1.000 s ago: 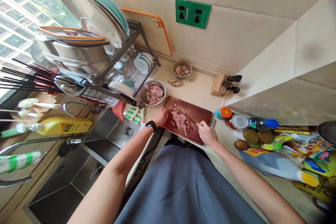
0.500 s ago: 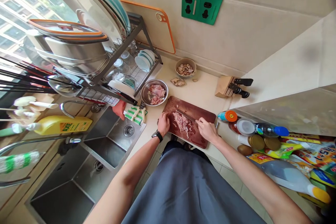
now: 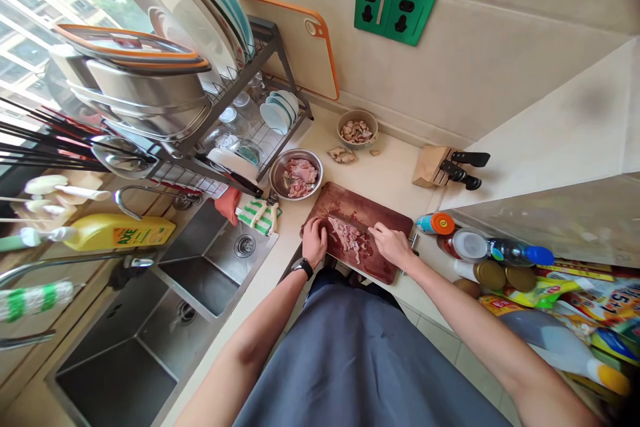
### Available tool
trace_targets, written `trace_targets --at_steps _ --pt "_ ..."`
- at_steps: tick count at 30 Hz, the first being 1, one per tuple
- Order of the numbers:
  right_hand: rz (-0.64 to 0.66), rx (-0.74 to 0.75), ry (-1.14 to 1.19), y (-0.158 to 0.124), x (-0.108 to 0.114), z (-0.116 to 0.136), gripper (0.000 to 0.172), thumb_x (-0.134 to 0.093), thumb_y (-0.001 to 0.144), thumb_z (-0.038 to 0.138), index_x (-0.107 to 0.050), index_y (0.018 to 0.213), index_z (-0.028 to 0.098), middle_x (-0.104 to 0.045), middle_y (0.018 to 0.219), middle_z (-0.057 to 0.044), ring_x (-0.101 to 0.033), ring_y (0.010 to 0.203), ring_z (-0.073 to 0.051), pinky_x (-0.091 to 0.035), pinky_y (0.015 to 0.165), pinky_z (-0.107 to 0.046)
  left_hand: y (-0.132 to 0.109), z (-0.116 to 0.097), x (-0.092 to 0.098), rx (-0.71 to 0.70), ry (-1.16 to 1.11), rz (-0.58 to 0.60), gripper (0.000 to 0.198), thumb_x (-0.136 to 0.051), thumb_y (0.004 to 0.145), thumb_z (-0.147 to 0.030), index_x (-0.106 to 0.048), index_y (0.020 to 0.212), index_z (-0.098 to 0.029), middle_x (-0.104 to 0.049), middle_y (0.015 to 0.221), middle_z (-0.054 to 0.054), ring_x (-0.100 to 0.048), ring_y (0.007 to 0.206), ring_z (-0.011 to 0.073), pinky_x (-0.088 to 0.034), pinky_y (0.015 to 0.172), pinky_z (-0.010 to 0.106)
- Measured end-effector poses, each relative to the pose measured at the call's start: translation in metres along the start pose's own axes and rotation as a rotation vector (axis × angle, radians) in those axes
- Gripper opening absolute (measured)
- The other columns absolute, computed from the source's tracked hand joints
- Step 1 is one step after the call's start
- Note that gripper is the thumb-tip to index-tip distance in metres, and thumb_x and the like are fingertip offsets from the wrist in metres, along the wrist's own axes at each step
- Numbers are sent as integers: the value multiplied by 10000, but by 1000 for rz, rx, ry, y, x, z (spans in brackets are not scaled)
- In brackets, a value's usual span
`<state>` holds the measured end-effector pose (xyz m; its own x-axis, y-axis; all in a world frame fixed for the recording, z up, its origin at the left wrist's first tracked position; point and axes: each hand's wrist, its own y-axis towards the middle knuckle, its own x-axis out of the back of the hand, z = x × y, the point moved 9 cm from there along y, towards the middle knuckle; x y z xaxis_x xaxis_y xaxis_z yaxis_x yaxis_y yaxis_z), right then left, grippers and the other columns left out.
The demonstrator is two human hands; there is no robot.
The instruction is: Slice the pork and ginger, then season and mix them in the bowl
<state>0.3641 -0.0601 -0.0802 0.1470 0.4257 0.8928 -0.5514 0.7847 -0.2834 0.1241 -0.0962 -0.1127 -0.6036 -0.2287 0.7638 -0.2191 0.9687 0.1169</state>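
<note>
And there goes the left hand (image 3: 314,242), sliding further onto the cutting board (image 3: 350,200), now planted at nine o'clock, just beside the chopped meat (image 3: 349,239)!

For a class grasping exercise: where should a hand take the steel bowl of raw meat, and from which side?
Its rim on the right, coming from above the cutting board: the thin raised lip gives fingers an edge to hook, and the dish rack crowds the left.

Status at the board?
Left hand at near edge of board, by chopped meat. Right hand gripping knife over it. Steel bowl behind board.
</note>
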Motion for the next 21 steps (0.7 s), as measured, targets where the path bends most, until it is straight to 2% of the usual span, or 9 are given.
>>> trace_targets --at_steps 3,4,6,9,13,15,17,21 --pt "-235 -154 363 -24 0 -29 354 -381 996 369 -678 950 181 -674 991 -86 -665 784 -169 -495 700 -264 7 -19 -13 -68 28 73 370 -469 965 -313 -524 1308 -183 -524 1377 139 -473 1304 266 -389 1124 470" --pt "-288 -227 521 -36 -9 -40 380 -410 984 428 -649 829 176 -672 900 -78 -654 715 -161 -498 665 -261 10 -25 -18 -88 31 90 394 -477 963 -328 -514 1327 -181 -511 1398 142 -462 1319 270 -384 1129 472" --pt "-333 -414 844 -65 -42 -57 435 -492 928 555 -565 702 190 -636 702 -36 -585 531 -135 -470 537 -250 15 -36 -27 -121 34 115 422 -487 958 -349 -507 1344 -178 -502 1417 145 -455 1333 277 -379 1130 479" --pt "-352 -653 1135 -113 -97 -59 496 -568 830 685 -554 730 199 -562 515 23 -511 417 -133 -415 433 -245 20 -45 -35 -148 50 120 445 -499 949 -355 -504 1357 -178 -506 1423 146 -446 1344 286 -352 1142 497" --pt "-430 -846 1257 -156 -140 -35 538 -588 800 718 -595 819 180 -601 508 5 -550 424 -160 -448 436 -262 21 -49 -42 -158 69 123 453 -512 941 -365 -512 1356 -185 -524 1416 135 -443 1349 289 -306 1169 508" --pt "-447 -906 1278 -157 -150 -17 532 -594 806 705 -605 838 174 -645 529 -26 -577 423 -173 -466 438 -271 17 -53 -49 -196 56 167 459 -523 932 -370 -516 1354 -190 -523 1422 130 -442 1354 288 -292 1178 510" --pt "-449 -939 1287 -144 -154 4 529 -586 815 699 -611 859 173 -678 552 -51 -607 424 -189 -485 442 -280 14 -57 -55 -221 32 201 459 -531 926 -367 -519 1353 -198 -522 1428 124 -435 1363 289 -274 1187 519" --pt "-434 -946 1298 -88 -150 43 491 -523 867 674 -599 838 190 -693 554 -66 -647 434 -209 -511 450 -280 11 -56 -60 -195 -45 229 467 -579 911 -362 -529 1353 -219 -517 1431 120 -427 1366 302 -285 1182 542"
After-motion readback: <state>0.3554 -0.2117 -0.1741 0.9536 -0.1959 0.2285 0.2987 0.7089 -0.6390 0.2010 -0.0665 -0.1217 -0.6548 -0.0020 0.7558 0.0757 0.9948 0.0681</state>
